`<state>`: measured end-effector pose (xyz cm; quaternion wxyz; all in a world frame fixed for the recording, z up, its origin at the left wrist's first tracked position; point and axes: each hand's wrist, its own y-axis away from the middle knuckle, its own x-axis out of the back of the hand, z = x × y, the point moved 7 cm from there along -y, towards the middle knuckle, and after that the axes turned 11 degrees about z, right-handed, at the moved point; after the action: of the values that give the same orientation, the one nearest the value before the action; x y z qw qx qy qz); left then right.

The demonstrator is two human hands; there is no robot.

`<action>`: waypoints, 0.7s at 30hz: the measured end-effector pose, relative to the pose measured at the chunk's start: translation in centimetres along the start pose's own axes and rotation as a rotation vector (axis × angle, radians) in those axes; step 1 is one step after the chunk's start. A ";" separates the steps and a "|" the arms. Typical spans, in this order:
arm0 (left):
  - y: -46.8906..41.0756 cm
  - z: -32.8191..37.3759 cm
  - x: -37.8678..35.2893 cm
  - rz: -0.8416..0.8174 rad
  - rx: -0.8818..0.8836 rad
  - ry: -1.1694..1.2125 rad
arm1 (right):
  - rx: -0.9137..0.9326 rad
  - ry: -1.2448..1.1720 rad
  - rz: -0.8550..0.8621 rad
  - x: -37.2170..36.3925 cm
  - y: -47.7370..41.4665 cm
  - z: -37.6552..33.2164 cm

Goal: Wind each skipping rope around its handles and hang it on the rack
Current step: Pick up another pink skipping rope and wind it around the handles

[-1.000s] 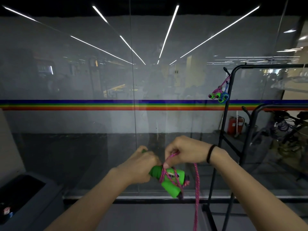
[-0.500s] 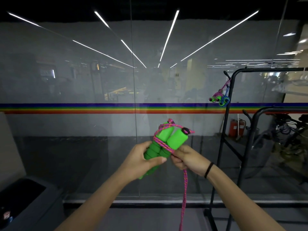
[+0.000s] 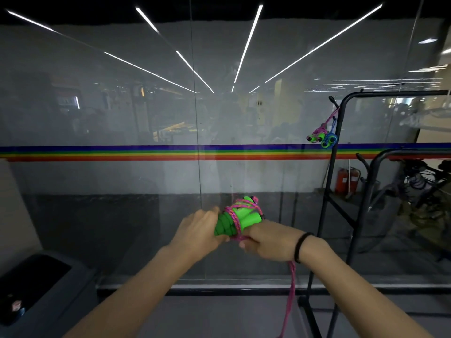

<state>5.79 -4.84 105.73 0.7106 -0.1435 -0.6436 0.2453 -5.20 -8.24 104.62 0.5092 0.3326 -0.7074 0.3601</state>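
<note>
My left hand [image 3: 199, 231] grips the lower ends of two green foam handles [image 3: 240, 219] held together, with several turns of pink rope [image 3: 235, 222] wound around them. My right hand [image 3: 267, 242] pinches the rope just below the handles, and the loose rope tail [image 3: 290, 289] hangs down from it past my wrist. A black metal rack [image 3: 338, 147] stands to the right. Two wound ropes [image 3: 322, 137], one pink-green and one blue-green, hang from its upper hook.
A glass wall [image 3: 146, 167] with a rainbow stripe stands right in front of me. A dark grey bin [image 3: 29, 289] sits at the lower left. A second lower black rack [image 3: 380, 159] and bicycles [image 3: 424, 186] stand at the right.
The handles have dropped lower and tilted to the right. My right hand has carried the rope round below them, adding another turn.
</note>
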 end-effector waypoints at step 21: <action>1.5 2.9 0.6 -0.360 -0.085 1.006 | -0.069 -1.106 0.182 0.0 -0.1 4.1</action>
<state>2.70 -3.55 105.86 0.9557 -0.1594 -0.2473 -0.0059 -7.11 -11.73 103.71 0.0400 0.3926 -0.9063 0.1511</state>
